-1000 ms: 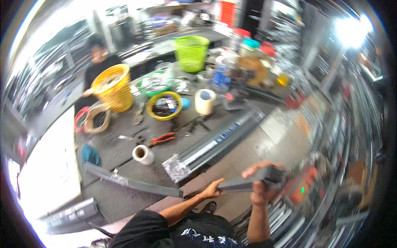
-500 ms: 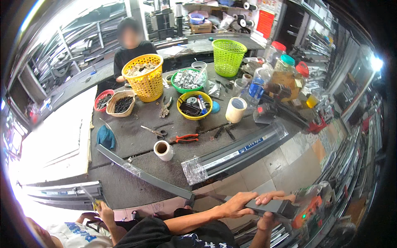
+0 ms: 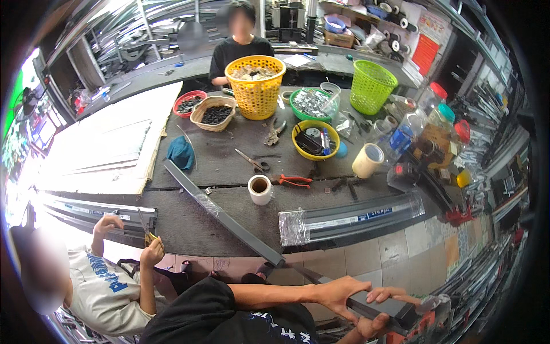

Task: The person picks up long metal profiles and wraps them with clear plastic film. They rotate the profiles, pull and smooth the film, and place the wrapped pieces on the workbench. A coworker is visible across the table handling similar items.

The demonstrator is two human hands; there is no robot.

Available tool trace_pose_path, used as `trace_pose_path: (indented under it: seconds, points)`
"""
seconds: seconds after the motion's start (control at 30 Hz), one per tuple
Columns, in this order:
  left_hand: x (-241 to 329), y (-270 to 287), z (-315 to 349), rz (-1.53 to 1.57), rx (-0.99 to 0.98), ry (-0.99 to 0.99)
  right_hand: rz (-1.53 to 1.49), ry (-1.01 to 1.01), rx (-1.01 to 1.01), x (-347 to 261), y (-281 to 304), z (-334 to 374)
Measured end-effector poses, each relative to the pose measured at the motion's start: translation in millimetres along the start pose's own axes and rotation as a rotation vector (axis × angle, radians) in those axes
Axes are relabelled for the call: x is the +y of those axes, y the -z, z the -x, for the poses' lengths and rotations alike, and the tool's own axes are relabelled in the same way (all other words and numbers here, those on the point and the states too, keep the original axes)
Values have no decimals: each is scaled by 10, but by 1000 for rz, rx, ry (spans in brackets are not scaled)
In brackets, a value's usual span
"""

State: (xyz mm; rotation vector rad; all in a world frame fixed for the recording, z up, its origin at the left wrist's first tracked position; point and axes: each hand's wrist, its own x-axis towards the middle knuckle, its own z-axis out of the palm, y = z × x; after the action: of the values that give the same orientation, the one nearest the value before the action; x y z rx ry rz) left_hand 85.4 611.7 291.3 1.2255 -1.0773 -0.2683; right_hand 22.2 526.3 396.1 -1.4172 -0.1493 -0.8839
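My left hand (image 3: 339,295) is closed around the top of a grey bar (image 3: 375,305) at the lower right. From below, my right hand (image 3: 371,328) grips the same bar, close to its end. Clear plastic film (image 3: 432,301) hangs by that end, blurred. On the table lies a long grey profile (image 3: 220,215), slanting toward my hands with film round its middle; whether it joins the held bar I cannot tell. A film-wrapped bundle of profiles (image 3: 355,219) rests along the near table edge. A tape roll (image 3: 260,190) stands between them.
Scissors (image 3: 252,160), orange-handled pliers (image 3: 293,181) and a yellow basket (image 3: 255,86) are on the table. At left, a co-worker (image 3: 109,281) holds yellow-handled scissors (image 3: 148,232); another person (image 3: 243,46) sits opposite. Metal profiles (image 3: 487,286) are stacked at right.
The view has turned left, so the table has shifted rightward in it. Both my hands stay on the bar. The co-worker at left shows more fully, both hands raised.
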Motion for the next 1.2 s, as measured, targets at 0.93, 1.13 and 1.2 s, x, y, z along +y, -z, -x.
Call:
trace_pose_path:
  seconds: [0.93, 1.13, 1.2]
  points:
    - [-457, 34, 376, 1, 53, 178, 270, 245, -209, 382, 373, 116]
    - [-90, 169, 69, -82, 211, 265, 327, 4, -124, 1294, 775, 781]
    - [60, 279, -74, -98, 317, 161, 424, -244, -245, 1615, 929, 971]
